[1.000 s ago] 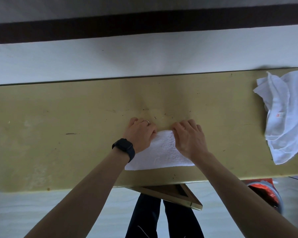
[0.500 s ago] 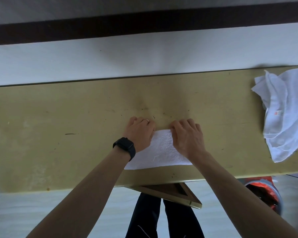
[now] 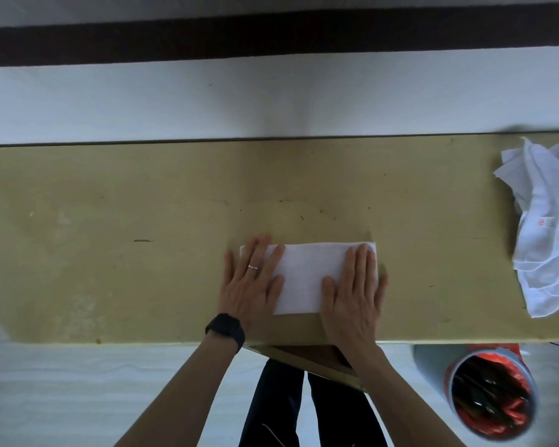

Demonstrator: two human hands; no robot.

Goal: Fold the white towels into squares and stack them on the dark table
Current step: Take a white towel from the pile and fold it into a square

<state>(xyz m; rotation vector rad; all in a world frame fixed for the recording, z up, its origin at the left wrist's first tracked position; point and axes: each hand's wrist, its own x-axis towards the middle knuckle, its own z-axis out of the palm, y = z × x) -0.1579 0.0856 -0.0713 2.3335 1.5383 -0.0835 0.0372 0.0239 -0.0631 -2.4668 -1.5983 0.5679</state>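
Near the front edge of the worktop (image 3: 110, 221), the left hand (image 3: 252, 285) and right hand (image 3: 352, 288) press flat on the two ends of the folded white towel (image 3: 307, 275). Each grip is wide, fingers straight. Farther right lie the crumpled towels (image 3: 555, 227).

The left hand (image 3: 250, 285) is wearing a thin, pale metallic ring (image 3: 252, 267) on its ring finger; its wrist is carrying a black watch (image 3: 225, 329) with a rounded rectangular face and broad black strap. Both forearms (image 3: 188, 391) are showing bare. Dark trousers (image 3: 281, 404) are covering the legs, a thin pale line crossing the left one.
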